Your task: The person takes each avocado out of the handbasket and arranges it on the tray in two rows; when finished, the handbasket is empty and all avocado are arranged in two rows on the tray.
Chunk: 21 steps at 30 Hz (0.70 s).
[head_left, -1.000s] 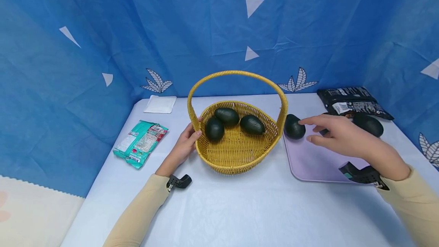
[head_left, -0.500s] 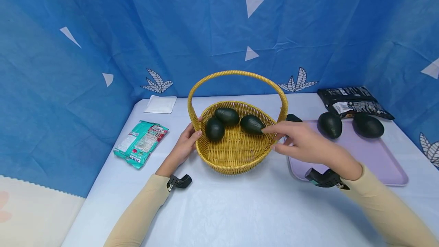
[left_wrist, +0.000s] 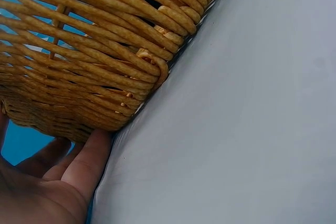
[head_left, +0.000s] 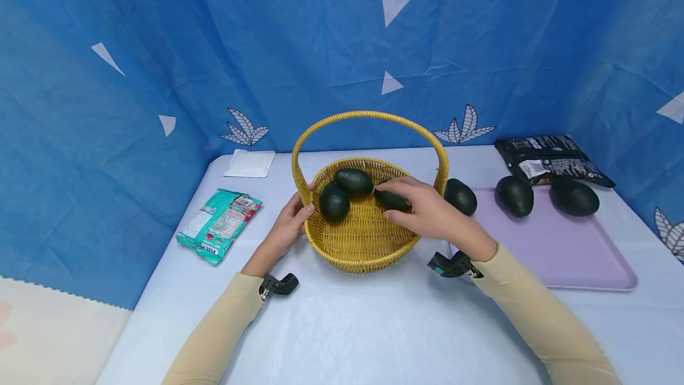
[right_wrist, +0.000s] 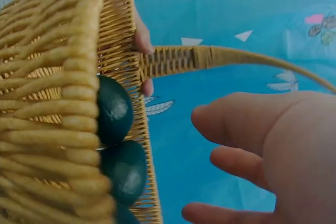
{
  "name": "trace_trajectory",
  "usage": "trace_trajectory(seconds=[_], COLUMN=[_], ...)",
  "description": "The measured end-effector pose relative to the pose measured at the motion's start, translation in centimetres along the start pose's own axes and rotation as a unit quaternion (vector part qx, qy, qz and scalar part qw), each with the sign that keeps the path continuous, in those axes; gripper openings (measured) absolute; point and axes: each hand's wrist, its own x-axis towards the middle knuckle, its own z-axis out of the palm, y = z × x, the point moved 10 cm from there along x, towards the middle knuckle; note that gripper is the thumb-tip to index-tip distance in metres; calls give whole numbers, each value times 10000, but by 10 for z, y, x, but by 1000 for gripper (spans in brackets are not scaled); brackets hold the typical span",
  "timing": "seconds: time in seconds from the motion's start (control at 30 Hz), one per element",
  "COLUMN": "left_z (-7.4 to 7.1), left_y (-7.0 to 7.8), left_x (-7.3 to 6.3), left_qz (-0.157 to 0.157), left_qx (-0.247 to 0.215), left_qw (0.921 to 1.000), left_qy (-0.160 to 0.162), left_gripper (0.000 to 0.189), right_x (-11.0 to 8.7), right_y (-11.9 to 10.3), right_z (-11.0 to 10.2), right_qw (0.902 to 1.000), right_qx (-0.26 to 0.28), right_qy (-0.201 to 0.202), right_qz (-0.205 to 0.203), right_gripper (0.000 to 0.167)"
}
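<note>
Gripping basket rim [head_left: 361,263] with left fingers [head_left: 305,211], right fingers [head_left: 397,186] parted over avocado [head_left: 392,201], bare weave [head_left: 355,237] alongside

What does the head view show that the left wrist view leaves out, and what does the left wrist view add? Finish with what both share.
Only the head view shows the dark green avocados, the right hand, the purple tray, the teal packet and the black packet.

Only the left wrist view gives a close-up of the outer weave of the basket, with blue showing through its gaps.

Both share the basket, the left hand touching it, the white table and the blue cloth.
</note>
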Motion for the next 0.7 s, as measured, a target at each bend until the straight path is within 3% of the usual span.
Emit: trace_trajectory(seconds=[0.4,0.7], left_z=[-2,-1], left_y=[1,2], left_x=[0,0], left_qz=[3,77], left_qx=[7,35], left_qw=[10000,10000], left_qy=[29,17], left_gripper=[58,58], right_x=[25,28], right_y=[32,38], right_z=[22,29], right_qw=[9978,9945], right_qx=[105,-709], right_qy=[149,262], right_qz=[640,720], right_gripper=[53,51])
